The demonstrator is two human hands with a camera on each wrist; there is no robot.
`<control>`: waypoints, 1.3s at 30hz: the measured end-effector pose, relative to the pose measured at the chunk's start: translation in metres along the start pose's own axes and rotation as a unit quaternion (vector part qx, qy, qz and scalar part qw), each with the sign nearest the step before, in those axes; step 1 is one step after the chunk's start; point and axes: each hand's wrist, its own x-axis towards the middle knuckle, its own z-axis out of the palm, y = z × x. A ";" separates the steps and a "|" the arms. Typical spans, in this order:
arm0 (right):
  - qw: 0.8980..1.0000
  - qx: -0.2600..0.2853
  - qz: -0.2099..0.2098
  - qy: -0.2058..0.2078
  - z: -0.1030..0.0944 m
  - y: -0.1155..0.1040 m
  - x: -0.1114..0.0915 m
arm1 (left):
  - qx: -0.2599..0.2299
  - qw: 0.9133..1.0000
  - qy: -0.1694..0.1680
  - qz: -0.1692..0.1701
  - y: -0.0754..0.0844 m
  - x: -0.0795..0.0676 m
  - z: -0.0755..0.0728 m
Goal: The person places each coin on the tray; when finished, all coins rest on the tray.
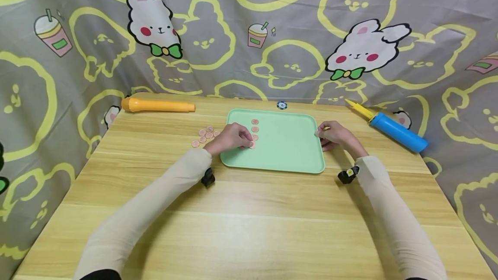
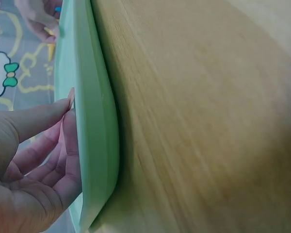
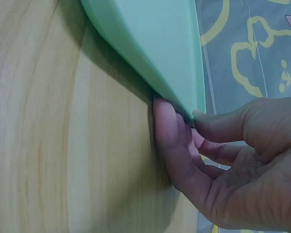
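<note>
Over the left part of a mint-green tray (image 1: 288, 159), my left hand (image 1: 232, 137) pinches a copper-coloured coin (image 2: 71, 97) between thumb and fingertip. In the head view that coin is at the near end of a column of similar coins (image 1: 254, 129) on the tray. My right hand (image 1: 335, 135) grips the tray's right edge. The right wrist view shows its thumb (image 3: 218, 127) at the rim and the curled fingers against the outer side. More copper coins (image 1: 202, 132) lie loose on the table just left of the tray, partly hidden behind my left wrist.
An orange plastic microphone-shaped pump (image 1: 159, 105) lies at the back left of the wooden table (image 1: 249, 224). A blue and yellow hand pump (image 1: 397, 131) lies at the back right. Behind the tray sits a small blue-and-white disc (image 1: 282, 105). A patterned grey curtain (image 1: 218, 81) borders the table.
</note>
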 end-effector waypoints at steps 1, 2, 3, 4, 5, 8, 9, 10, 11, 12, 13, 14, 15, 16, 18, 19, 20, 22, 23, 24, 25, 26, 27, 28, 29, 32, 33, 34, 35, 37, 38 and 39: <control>1.000 0.001 0.001 -0.001 0.000 0.000 0.000 | 0.007 1.000 0.000 -0.001 0.000 0.000 0.000; 1.000 0.001 0.001 -0.001 0.000 -0.001 0.000 | 0.013 1.000 0.000 -0.002 0.000 0.000 0.000; 1.000 0.001 0.001 -0.001 0.001 -0.001 0.000 | 0.017 1.000 -0.001 -0.003 0.000 0.000 0.000; 1.000 0.000 0.000 -0.001 0.001 -0.002 0.000 | 0.020 1.000 -0.001 -0.005 0.000 0.000 0.000; 1.000 -0.001 0.000 -0.001 0.001 -0.002 0.000 | 0.023 1.000 -0.001 -0.006 0.000 0.000 0.000; 1.000 -0.003 -0.001 -0.002 0.001 -0.003 0.000 | 0.033 0.999 -0.001 -0.010 0.001 0.000 -0.001; 1.000 -0.003 -0.001 -0.002 0.001 -0.004 0.000 | 0.037 0.999 -0.001 -0.010 0.002 0.000 -0.001; 1.000 -0.003 -0.002 -0.002 0.001 -0.004 0.001 | 0.042 0.999 -0.001 -0.010 0.002 -0.001 -0.002; 1.000 -0.003 -0.003 -0.002 0.001 -0.004 0.001 | 0.046 0.999 -0.001 -0.010 0.002 -0.001 -0.002; 1.000 -0.003 -0.003 -0.003 0.001 -0.004 0.001 | 0.048 0.999 -0.001 -0.010 0.003 -0.001 -0.003; 1.000 -0.002 -0.004 -0.003 0.001 -0.004 0.002 | 0.050 0.999 0.000 -0.009 0.003 -0.002 -0.003; 1.000 -0.002 -0.005 -0.005 0.001 -0.004 0.002 | 0.052 0.999 0.001 -0.009 0.003 -0.002 -0.003; 1.000 -0.001 -0.006 -0.005 0.001 -0.004 0.002 | 0.053 0.999 0.001 -0.010 0.004 -0.003 -0.003; 1.000 -0.002 -0.006 -0.005 0.002 -0.004 0.003 | 0.054 0.998 0.002 -0.010 0.004 -0.003 -0.003; 1.000 -0.002 -0.006 -0.007 0.001 -0.004 0.003 | 0.055 0.998 0.004 -0.013 0.005 -0.004 -0.003; 1.000 -0.002 -0.006 -0.007 0.001 -0.004 0.003 | 0.056 0.998 0.005 -0.014 0.005 -0.005 -0.003; 1.000 -0.003 -0.006 -0.008 0.001 -0.004 0.003 | 0.057 0.998 0.006 -0.016 0.006 -0.005 -0.003; 1.000 -0.002 -0.006 -0.007 0.002 -0.003 0.003 | 0.058 0.998 0.008 -0.016 0.006 -0.005 -0.002; 1.000 -0.002 -0.006 -0.007 0.002 -0.003 0.003 | 0.056 0.998 0.008 -0.015 0.005 -0.005 -0.002; 1.000 -0.002 -0.005 -0.007 0.002 -0.003 0.002 | 0.054 0.998 0.007 -0.015 0.005 -0.005 -0.002; 1.000 -0.001 -0.005 -0.007 0.002 -0.003 0.002 | 0.049 0.999 0.007 -0.015 0.004 -0.005 -0.002; 1.000 -0.001 -0.005 -0.007 0.002 -0.002 0.002 | 0.039 0.999 0.005 -0.017 0.003 -0.005 -0.002; 1.000 0.000 -0.004 -0.007 0.002 -0.002 0.002 | 0.024 0.999 0.002 -0.020 0.002 -0.004 -0.003; 1.000 0.000 -0.004 -0.007 0.002 -0.002 0.001 | 0.007 1.000 0.000 -0.023 0.001 -0.004 -0.003; 1.000 0.000 -0.005 -0.007 0.002 -0.002 0.001 | -0.013 1.000 -0.005 -0.027 0.001 -0.003 -0.003; 1.000 0.000 -0.006 -0.005 0.001 -0.001 0.000 | -0.063 0.997 -0.016 -0.037 -0.001 -0.003 -0.005; 1.000 -0.001 -0.007 -0.005 0.001 0.000 0.000 | -0.075 0.996 -0.020 -0.038 -0.002 -0.002 -0.006; 1.000 -0.001 -0.008 -0.004 0.001 0.000 0.000 | -0.080 0.996 -0.023 -0.036 -0.003 -0.002 -0.007; 1.000 0.000 -0.009 -0.004 0.001 0.000 0.000 | -0.081 0.996 -0.027 -0.034 -0.004 -0.002 -0.008; 1.000 -0.001 -0.011 -0.004 0.001 0.001 0.000 | -0.081 0.996 -0.032 -0.027 -0.006 -0.002 -0.011; 1.000 -0.001 -0.011 -0.003 0.001 0.001 0.000 | -0.081 0.996 -0.034 -0.021 -0.007 -0.002 -0.012; 1.000 -0.001 -0.011 -0.003 0.001 0.001 0.000 | -0.083 0.996 -0.036 -0.014 -0.007 -0.002 -0.013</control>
